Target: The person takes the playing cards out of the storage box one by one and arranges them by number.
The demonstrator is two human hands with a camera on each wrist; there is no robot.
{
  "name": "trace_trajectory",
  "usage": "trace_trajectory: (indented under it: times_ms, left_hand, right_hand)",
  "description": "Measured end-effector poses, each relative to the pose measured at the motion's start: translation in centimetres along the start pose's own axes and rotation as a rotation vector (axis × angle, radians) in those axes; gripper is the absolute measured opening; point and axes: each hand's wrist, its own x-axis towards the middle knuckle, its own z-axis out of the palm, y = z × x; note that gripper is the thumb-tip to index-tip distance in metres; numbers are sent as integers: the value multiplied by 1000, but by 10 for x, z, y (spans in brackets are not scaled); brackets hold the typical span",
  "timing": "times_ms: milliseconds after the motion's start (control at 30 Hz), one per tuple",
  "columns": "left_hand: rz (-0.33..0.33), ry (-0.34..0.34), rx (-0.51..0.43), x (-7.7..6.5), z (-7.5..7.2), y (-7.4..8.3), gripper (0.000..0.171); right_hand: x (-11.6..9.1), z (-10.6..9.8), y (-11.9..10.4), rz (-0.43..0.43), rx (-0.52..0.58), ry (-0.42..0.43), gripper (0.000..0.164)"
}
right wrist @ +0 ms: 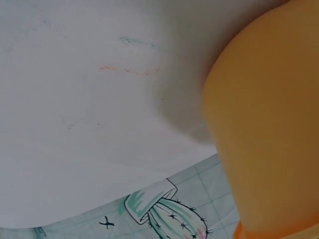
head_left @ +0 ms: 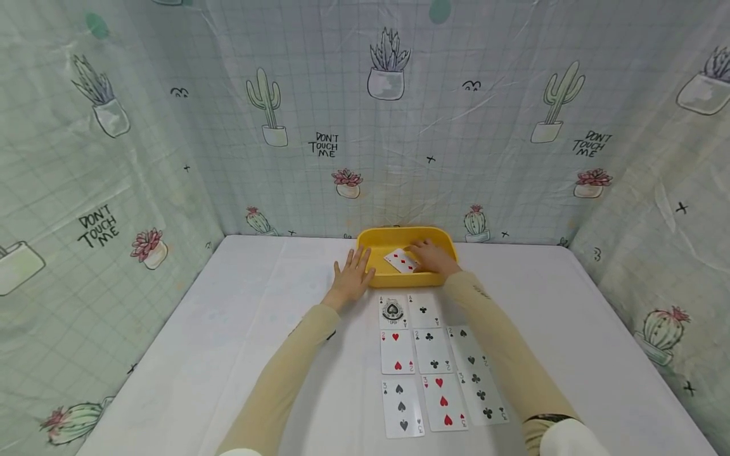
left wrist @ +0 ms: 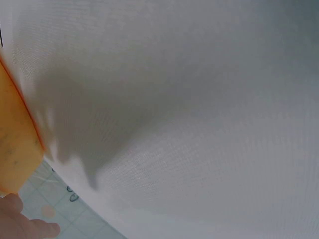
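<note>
In the head view a yellow plastic tray (head_left: 406, 280) stands at the back of the white table. My left hand (head_left: 349, 278) touches its left side with fingers spread and straight; part of those fingers shows at the lower left of the left wrist view. Inside the tray my right hand (head_left: 433, 257) reaches over a playing card (head_left: 402, 260) with red diamonds. Fingers and thumb lie around the card's right end, which they hide, and whether they pinch it is unclear. The right wrist view shows only the tray's outer wall (right wrist: 269, 124), not the hand.
Face-up cards lie in rows before the tray: an ace of spades (head_left: 393, 311) and ace of clubs (head_left: 424, 310), then twos, then threes such as the three of spades (head_left: 402, 407). My right forearm passes over the right column. A cactus-printed curtain (head_left: 388, 139) surrounds the table.
</note>
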Motion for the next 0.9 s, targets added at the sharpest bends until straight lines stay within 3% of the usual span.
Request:
trace_trajectory:
  times_ms: [267,500,900]
  left_hand:
    - [-10,-6,9,-1,-2,1,56]
    - [-17,-4,17,-1,-2,0,56]
    - [-15,-16,14,0,1,-1,56]
  right_hand:
    - [2,-12,-22,-89,-105,-132,57]
    - [8,-14,-35,-95,-112,-222,55]
    - [28,1,-39,-33,-185,-232,51]
